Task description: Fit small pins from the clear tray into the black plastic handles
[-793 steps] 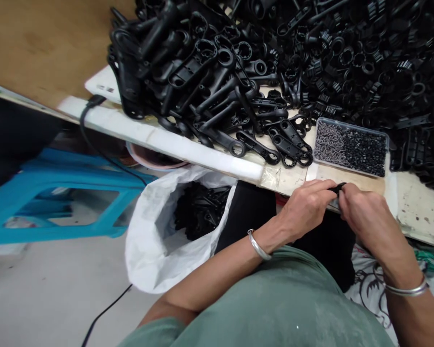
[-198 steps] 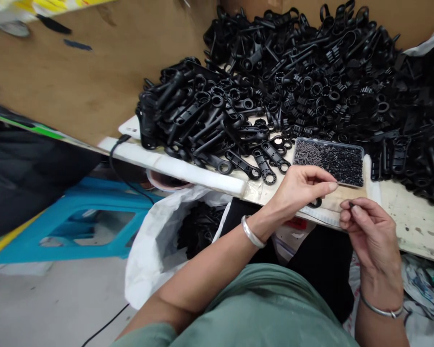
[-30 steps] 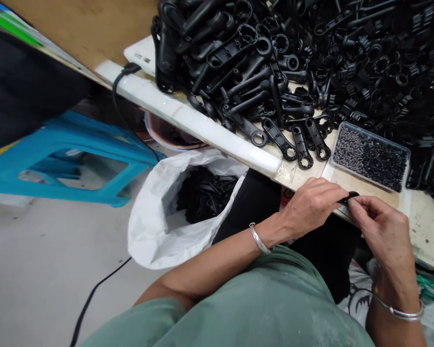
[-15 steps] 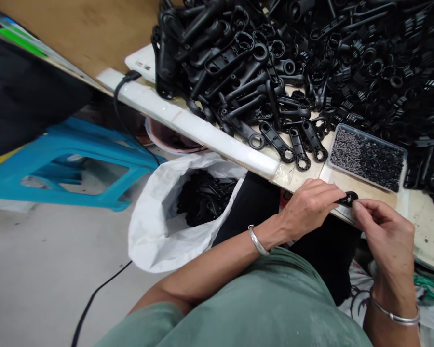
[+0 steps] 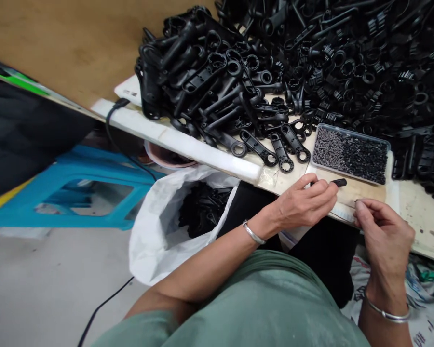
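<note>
My left hand (image 5: 307, 200) is wrapped round a black plastic part (image 5: 339, 182), whose end sticks out past the fingers over the table edge. To its right, my right hand (image 5: 385, 226) is pinched at thumb and forefinger on a tiny dark piece (image 5: 357, 202), too small to make out. The two hands are apart. Just beyond them stands a clear box (image 5: 350, 154) of small grey and black pieces. Left of the box lie several black handle-shaped parts with ring ends (image 5: 282, 153).
A big heap of black parts (image 5: 231, 86) covers the back of the table. White foam (image 5: 181, 142) lines the front edge. Below are a white sack (image 5: 155, 231) with black parts, a blue stool (image 5: 75, 188) and a cable (image 5: 108, 301).
My left hand has drawn away from my right and turned the black part, whose ring no longer shows. The view has shifted, so the table things sit further left.
</note>
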Demonstrator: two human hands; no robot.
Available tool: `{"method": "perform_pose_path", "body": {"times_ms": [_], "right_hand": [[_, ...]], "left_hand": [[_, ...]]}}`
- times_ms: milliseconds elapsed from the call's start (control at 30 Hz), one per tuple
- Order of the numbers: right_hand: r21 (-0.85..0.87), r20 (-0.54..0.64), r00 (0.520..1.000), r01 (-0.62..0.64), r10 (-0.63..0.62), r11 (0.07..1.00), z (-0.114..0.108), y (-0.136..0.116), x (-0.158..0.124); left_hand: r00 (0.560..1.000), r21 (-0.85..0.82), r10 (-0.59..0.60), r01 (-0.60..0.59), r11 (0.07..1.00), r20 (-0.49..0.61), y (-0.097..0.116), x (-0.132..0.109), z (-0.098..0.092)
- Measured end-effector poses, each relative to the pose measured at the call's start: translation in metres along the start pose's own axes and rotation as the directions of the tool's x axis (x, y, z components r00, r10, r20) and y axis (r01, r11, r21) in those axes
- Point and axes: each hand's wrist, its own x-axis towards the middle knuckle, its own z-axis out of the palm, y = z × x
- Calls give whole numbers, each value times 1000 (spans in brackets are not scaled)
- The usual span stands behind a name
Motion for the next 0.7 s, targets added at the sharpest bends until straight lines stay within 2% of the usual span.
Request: {"method": "perform_pose_path", "body": {"times_ms": [133, 267, 433, 500, 600, 700], "right_hand": [[8, 1, 1000, -4, 4, 1000, 0, 3, 0], [-10, -2, 1000, 31, -31, 999, -1, 6, 0], [-27, 12, 994, 105, -105, 994, -2, 7, 0], [-26, 33, 991, 132, -131, 991, -1, 6, 1], [-32, 54, 986, 161, -159, 986, 0, 5, 2], [-17, 63, 985, 161, -160, 987, 0, 4, 2]], "left_hand": [[996, -46, -71, 68, 997, -54, 0, -3, 0], [967, -106, -237, 227, 968, -91, 0, -9, -3], [909, -85, -416, 418, 905, 42, -4, -19, -13], [903, -47, -426, 429, 902, 57, -3, -17, -16], [923, 9, -378, 378, 926, 68, 4, -3, -15], [932, 74, -309, 301, 951, 187, 13, 14, -7]]}}
